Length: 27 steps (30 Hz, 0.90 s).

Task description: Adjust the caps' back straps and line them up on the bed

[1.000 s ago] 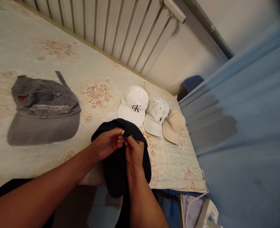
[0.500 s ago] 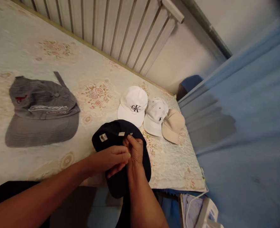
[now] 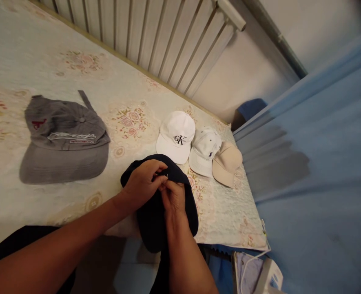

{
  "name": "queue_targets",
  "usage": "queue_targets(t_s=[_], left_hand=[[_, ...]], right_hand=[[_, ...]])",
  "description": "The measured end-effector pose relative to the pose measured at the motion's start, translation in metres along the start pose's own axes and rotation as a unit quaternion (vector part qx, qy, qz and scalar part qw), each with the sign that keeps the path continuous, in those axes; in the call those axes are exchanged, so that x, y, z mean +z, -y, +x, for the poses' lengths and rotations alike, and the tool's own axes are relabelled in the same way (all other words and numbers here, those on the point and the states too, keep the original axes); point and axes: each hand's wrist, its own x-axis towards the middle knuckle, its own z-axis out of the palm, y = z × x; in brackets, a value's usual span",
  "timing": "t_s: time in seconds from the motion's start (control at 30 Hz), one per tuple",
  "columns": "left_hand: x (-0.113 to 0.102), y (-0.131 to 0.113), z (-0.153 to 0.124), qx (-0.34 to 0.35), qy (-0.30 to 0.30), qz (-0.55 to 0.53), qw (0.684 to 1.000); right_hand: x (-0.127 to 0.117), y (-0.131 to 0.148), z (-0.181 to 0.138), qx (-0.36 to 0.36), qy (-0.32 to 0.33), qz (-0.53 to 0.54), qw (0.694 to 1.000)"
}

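The right hand grips the black cloth cap; the left hand, grip unclear, seems busy at its edge. Next probably needs careful pinching.

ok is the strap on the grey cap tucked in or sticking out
Sticking out: the strap juts out from the grey cap, its end visible against the floral cloth.

Two hands, two white caps, one black cap, one grey cap and one beige cap show.
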Motion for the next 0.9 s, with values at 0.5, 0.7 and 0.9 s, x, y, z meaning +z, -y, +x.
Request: queue_targets(t_s=[0.5,0.7,0.9], left_hand=[[-0.011,0.006,0.016,-0.095,0.075,-0.109,0.987],[-0.011,-0.005,0.018,-0.124,0.091,-0.144,0.978],[-0.013,-0.006,0.017,-0.119,0.108,-0.122,0.979]], right_hand=[[-0.006,0.014,-0.007,0.024,0.031,-0.046,0.998],[-0.009,0.011,-0.002,0.03,0.02,-0.018,0.999],[-0.009,0.011,-0.001,0.026,0.017,0.001,1.0]])
